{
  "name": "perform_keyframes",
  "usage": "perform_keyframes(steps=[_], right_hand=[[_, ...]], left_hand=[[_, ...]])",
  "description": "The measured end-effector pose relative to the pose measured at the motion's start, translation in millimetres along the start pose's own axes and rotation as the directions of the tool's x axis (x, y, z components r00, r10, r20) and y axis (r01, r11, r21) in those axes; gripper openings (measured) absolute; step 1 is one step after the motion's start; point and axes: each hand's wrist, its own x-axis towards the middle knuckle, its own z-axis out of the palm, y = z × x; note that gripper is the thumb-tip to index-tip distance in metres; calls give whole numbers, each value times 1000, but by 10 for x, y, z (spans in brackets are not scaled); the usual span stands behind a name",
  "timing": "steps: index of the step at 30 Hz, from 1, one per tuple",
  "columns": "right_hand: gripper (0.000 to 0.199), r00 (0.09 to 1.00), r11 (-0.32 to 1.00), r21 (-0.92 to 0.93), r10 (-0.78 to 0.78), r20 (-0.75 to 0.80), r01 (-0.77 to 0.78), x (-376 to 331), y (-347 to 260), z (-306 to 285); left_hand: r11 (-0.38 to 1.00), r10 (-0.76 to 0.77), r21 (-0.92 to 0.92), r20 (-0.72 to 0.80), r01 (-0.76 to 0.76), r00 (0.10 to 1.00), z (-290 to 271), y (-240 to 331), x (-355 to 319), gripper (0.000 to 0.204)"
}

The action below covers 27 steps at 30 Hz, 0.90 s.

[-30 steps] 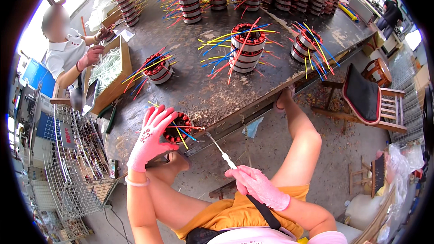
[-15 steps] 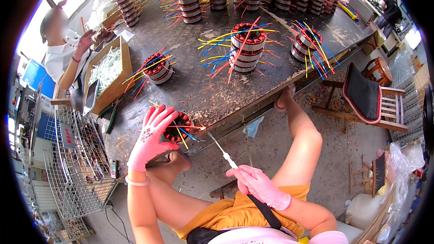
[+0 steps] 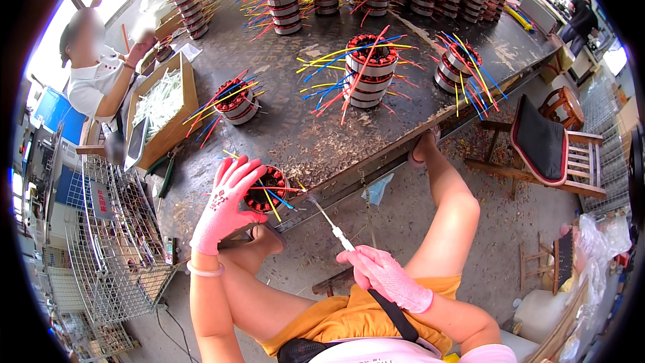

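My left hand (image 3: 228,203), in a pink knit glove, grips the left side of a motor stator (image 3: 277,179) with red windings at the table's near edge. Its fingers reach over the far side and its thumb lies along the near side. Red, blue and yellow wires stick out of the stator toward the right. My right hand (image 3: 384,275), also gloved in pink, is closed round the white handle of a soldering iron (image 3: 339,234). The iron's thin tip points up and left, close to the red wire's end; whether they touch I cannot tell. A little smoke hangs there.
Farther back are a single stator (image 3: 236,102), a stacked one (image 3: 369,70) and another stack (image 3: 458,67). Tall stator stacks (image 3: 279,0) line the far side. A cardboard box (image 3: 190,87) of white sleeves and pliers (image 3: 167,173) lie left, near a co-worker (image 3: 94,81). A chair (image 3: 541,138) stands right.
The bright orange glow at the red wire's end has faded, with faint smoke there now. My hands stay nearly still. The co-worker's raised hand has moved.
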Motion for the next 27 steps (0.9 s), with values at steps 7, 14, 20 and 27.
perform_keyframes(steps=[7,14,20,27], right_hand=[[38,999,1000,-23,16,-34,-17,-1,-31,19],[38,999,1000,2,29,-29,-29,-1,4,19],[39,999,999,16,31,-25,-31,-11,11,13],[40,1000,1000,-9,-6,-9,6,-17,20,3]], left_hand=[[1000,0,4,5,0,1000,-21,13,-12,90],[1000,-7,-5,-11,7,1000,-11,26,-28,90],[1000,-9,-12,-8,9,1000,-11,26,-31,89],[1000,-6,-6,-5,6,1000,0,9,-33,90]])
